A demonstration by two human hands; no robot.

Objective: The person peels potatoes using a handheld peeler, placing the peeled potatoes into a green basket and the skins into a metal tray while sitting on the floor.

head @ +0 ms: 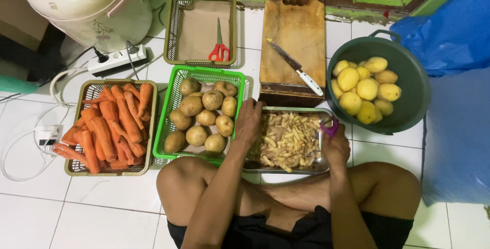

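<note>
The left hand [248,121] rests with fingers curled over the left rim of the rectangular metal tray of potato peelings [286,168], while the right hand [337,144] is closed around a small purple-handled peeler [330,127] at the tray's right edge. The tray lies on the white tiled floor [102,213] in front of the crossed legs, just beside the bright green plastic basket of unpeeled brown potatoes [171,107] and below the wooden cutting board [291,29] carrying a white-handled knife [296,68]. The dark green round basin of peeled yellow potatoes [408,75] stands to the right, and the tan plastic basket of orange carrots [81,106] to the far left.
</note>
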